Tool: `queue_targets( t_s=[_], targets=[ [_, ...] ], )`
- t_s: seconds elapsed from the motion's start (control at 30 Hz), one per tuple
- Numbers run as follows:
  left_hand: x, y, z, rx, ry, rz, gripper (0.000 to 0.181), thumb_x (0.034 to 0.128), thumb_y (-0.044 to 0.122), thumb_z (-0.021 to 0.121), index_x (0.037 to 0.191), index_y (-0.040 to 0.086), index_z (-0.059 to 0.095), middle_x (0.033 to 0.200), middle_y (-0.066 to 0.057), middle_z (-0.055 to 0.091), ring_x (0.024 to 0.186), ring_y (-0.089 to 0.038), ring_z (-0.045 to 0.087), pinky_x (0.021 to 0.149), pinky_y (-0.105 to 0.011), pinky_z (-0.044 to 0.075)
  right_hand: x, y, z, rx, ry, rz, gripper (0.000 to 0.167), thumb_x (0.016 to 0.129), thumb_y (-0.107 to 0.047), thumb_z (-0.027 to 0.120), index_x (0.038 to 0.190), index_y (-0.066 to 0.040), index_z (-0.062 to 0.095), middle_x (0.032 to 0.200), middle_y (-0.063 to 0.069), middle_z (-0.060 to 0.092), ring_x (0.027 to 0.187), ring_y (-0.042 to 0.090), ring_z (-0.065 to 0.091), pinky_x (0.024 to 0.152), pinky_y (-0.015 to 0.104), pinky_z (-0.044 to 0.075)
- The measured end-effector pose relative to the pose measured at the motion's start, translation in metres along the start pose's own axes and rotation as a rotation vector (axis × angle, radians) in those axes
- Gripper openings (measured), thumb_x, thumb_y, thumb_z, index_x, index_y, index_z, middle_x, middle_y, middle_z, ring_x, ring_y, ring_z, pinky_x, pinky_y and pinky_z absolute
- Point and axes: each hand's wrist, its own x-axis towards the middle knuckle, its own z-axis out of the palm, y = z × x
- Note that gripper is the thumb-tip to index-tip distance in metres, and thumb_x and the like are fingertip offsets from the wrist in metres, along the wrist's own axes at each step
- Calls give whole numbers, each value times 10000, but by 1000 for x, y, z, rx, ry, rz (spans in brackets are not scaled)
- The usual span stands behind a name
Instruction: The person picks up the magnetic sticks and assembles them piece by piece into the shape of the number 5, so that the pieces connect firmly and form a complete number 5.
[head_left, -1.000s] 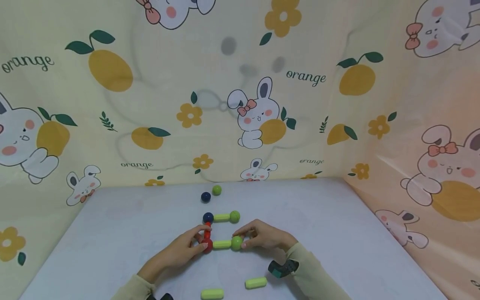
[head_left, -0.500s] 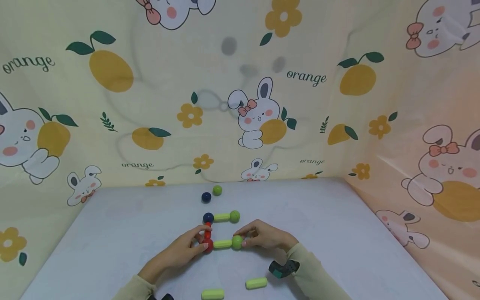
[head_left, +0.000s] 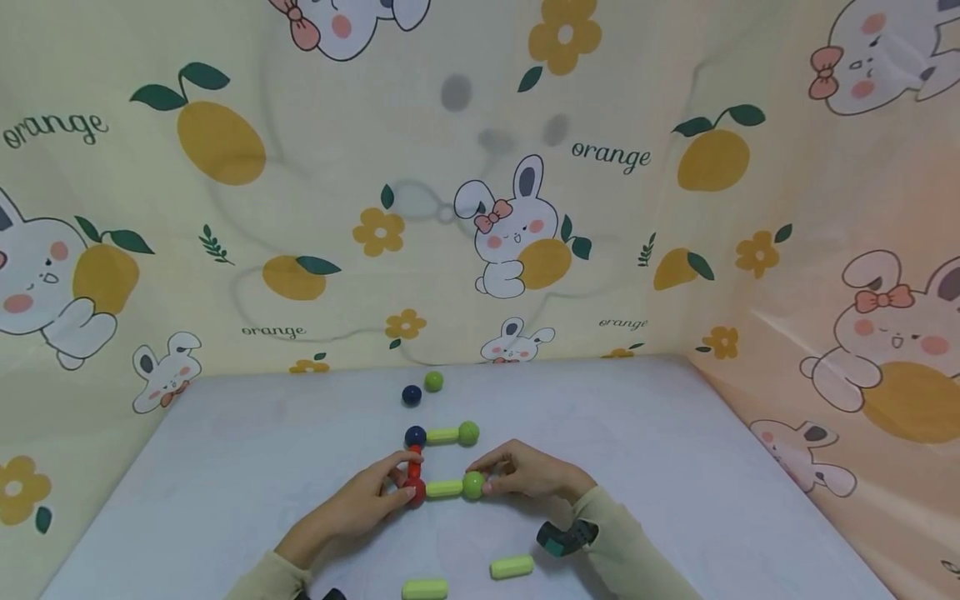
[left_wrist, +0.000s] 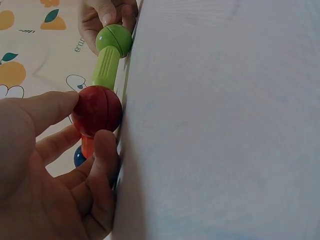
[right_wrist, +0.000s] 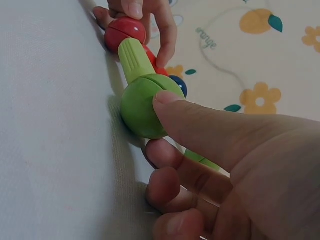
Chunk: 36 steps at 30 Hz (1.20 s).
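Observation:
My left hand (head_left: 363, 497) pinches a red ball (left_wrist: 96, 112) between thumb and fingers, with a fingertip by the red rod (head_left: 415, 469). From that ball a light green rod (head_left: 445, 490) runs right to a green ball (right_wrist: 145, 107), which my right hand (head_left: 531, 470) grips between thumb and fingers. The red rod leads back to a navy ball (head_left: 416, 437). Another light green rod (head_left: 442, 435) joins this to a second green ball (head_left: 468, 433). The joined pieces lie on the white tabletop and form a shape with one side lacking a rod.
Two loose light green rods, a left one (head_left: 424, 589) and a right one (head_left: 512, 567), lie near the front. Behind the joined pieces sit a loose navy ball (head_left: 412, 395) and a loose green ball (head_left: 433, 381). A patterned cloth (head_left: 420, 275) hangs behind the white tabletop (head_left: 637, 450).

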Motion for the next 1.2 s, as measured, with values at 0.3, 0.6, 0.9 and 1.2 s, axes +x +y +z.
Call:
queue_targets(
  t_s=[0.3,0.6,0.9,1.2],
  targets=[
    [2,0,2,9,2,-28,448,990,240,638,1421,223,517,1070,-46,595,762,-179,520,644,-295,412,0,1,1,8,1,3,314,954,-136,696,1266,-163,715,1154,8,682,567,116,385,539,212,339],
    [-1,3,0,-7,4,-33,452,990,233,637,1425,212,516,1070,-52,599,753,-176,520,638,-289,414,-1,-1,0,1,-17,-13,334,958,-143,691,1292,-157,698,1190,13,680,561,106,383,531,201,341],
    [-2,3,-1,8,0,-14,448,994,251,636,1424,211,515,1066,-56,602,763,-187,511,648,-300,404,-2,0,-1,55,-31,-4,404,945,-153,705,1344,-117,649,1070,-14,638,528,74,445,508,201,402],
    [-1,2,0,35,2,25,429,1009,268,617,1419,190,516,1053,-50,594,814,-185,506,666,-295,400,2,7,-4,92,44,3,381,988,-208,642,1349,-89,622,999,21,684,638,99,565,549,224,470]
  ],
)
